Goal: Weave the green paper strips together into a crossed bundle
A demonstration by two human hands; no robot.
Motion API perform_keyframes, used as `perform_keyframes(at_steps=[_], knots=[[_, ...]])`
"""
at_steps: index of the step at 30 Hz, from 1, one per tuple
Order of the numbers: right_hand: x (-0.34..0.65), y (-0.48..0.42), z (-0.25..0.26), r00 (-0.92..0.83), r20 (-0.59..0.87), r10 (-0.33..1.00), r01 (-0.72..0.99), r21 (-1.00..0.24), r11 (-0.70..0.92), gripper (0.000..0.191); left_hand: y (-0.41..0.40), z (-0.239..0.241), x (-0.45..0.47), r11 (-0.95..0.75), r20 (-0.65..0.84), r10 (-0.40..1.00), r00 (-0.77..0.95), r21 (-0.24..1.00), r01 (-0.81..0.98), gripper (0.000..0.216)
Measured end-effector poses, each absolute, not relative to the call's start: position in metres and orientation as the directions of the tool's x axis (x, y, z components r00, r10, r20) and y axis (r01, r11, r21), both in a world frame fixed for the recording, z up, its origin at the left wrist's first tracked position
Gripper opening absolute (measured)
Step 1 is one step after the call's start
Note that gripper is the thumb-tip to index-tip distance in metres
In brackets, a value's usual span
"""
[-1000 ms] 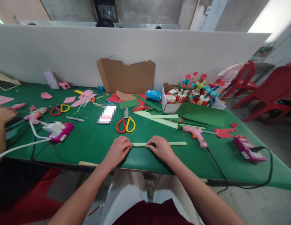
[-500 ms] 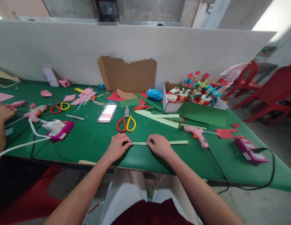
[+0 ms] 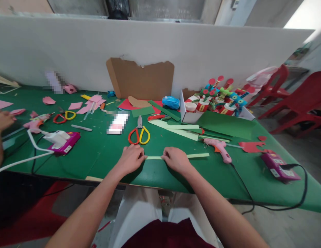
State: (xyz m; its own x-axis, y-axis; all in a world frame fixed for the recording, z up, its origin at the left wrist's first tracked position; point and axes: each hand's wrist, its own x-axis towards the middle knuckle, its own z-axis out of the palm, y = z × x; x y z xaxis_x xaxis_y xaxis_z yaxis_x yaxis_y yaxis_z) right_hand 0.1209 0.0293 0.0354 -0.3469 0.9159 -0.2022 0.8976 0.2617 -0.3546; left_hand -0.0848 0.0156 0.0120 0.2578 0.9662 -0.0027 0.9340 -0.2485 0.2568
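Paper strip (image 3: 153,157) lies near white box (image 3: 188,117) holding cup figures (image 3: 223,103).

My bare arms, a dark red garment, white trousers.

Both my forearms are uncovered along their whole visible length, with no sleeve reaching them. My left hand (image 3: 130,159) and right hand (image 3: 176,159) are bare too, down to the knuckles and fingers. At the bottom edge, in the middle, lies a fold of my dark red garment (image 3: 168,237), a soft matt cloth of one plain colour. Beyond it my white trousers (image 3: 139,210) cover both legs, smooth and lightly creased, with a narrow gap between the legs.
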Motion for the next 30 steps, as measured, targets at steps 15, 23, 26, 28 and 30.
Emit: perform_keyframes(at_steps=[15,23,26,28,30], knots=[[0.12,0.031,0.033,-0.343,-0.198,0.918,0.904,-0.337,0.265,0.014,0.022,0.018,-0.085,-0.233,-0.113,0.957,0.266,0.24,0.942,0.024],[0.119,0.029,0.036,-0.339,-0.225,0.914,0.909,-0.327,0.257,0.012,0.024,0.024,-0.082,-0.219,-0.168,0.952,0.254,0.204,0.954,0.023],[0.119,0.026,0.038,-0.346,-0.203,0.916,0.909,-0.314,0.273,0.009,0.025,0.025,-0.082,-0.206,-0.198,0.948,0.248,0.21,0.956,0.024],[0.119,0.024,0.036,-0.376,-0.126,0.918,0.899,-0.288,0.329,0.014,0.026,0.026,-0.083,-0.202,-0.22,0.944,0.247,0.208,0.957,0.024],[0.119,0.022,0.031,-0.446,-0.002,0.895,0.864,-0.263,0.429,0.02,0.027,0.026,-0.083,-0.205,-0.231,0.94,0.251,0.203,0.957,0.024]])
